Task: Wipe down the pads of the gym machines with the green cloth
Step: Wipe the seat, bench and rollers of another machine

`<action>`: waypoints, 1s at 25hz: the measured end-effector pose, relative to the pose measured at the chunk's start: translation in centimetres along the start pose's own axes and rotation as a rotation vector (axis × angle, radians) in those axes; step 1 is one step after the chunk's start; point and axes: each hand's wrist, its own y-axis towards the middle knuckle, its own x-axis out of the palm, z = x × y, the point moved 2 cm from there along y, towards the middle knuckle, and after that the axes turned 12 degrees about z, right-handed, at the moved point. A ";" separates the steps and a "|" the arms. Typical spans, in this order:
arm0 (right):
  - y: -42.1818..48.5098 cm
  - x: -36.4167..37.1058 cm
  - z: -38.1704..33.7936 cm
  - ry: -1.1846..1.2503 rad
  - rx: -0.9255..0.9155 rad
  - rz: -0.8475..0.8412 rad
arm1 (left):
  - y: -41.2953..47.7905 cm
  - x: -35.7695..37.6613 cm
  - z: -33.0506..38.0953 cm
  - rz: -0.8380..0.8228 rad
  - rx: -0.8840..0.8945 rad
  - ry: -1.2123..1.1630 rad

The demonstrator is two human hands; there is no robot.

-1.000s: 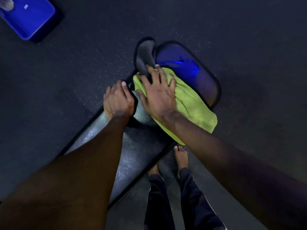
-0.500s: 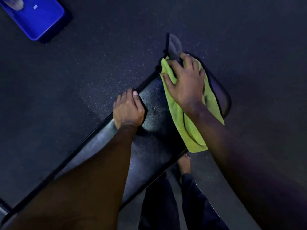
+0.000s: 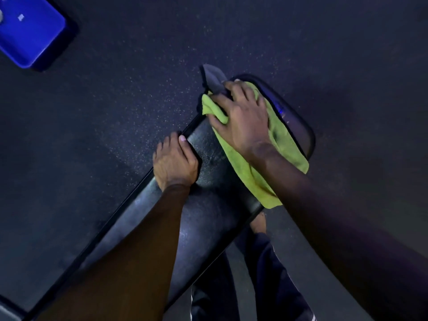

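Legs first, nearest to me: two trouser legs (image 3: pixel 266 274) in dark cloth and one bare foot (image 3: pixel 258 222) showing just past the near edge of the long black pad (image 3: pixel 208 216); the other foot is hidden under it. I stand close against that edge so both arms can reach across.

My two forearms run out over the pad. My left hand (image 3: pixel 174 162) sits on the far-left edge, its grip closed around the rim with the thumb on top, and I judge it is there to brace me and steady the pad while the other hand works. It holds no cloth.

My right hand (image 3: pixel 240 119) lies flat on the green cloth (image 3: pixel 257 181), fingers spread and pressing down, the thumb pinching a fold at the cloth's left corner. So that grip is partly closed on the cloth, palm bearing on it. The cloth is one piece, stretched across the pad's width, its near corner hanging just over the edge by my foot. Spreading it wide lets one pass cover more surface.

Beyond my fingertips is the second pad (image 3: pixel 298 126), shorter and rounded, with a blue glint on it. The cloth's far end overlaps onto it. Between the two pads a grey tab (image 3: pixel 214 76) sticks up; it may be a bracket or hinge cover, the light is too dim to say.

Far off at the upper left, one blue tub (image 3: pixel 30 31) rests on the speckled floor (image 3: pixel 115 112), well apart from the pads.
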 end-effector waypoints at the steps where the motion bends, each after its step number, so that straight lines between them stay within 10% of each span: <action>1: -0.1 -0.4 0.7 0.017 0.046 0.025 | 0.0 0.0 0.1 0.003 0.005 0.004; 8: -4.5 -1.6 3.7 0.094 0.487 0.158 | 1.5 -0.9 1.2 -0.069 -0.094 -0.159; 18: 1.8 -0.9 3.3 0.028 0.123 0.025 | 4.2 0.7 7.3 -0.076 -0.163 -0.045; 25: -7.0 -3.7 10.6 0.157 0.524 0.120 | 4.1 0.6 7.8 -0.001 -0.135 -0.042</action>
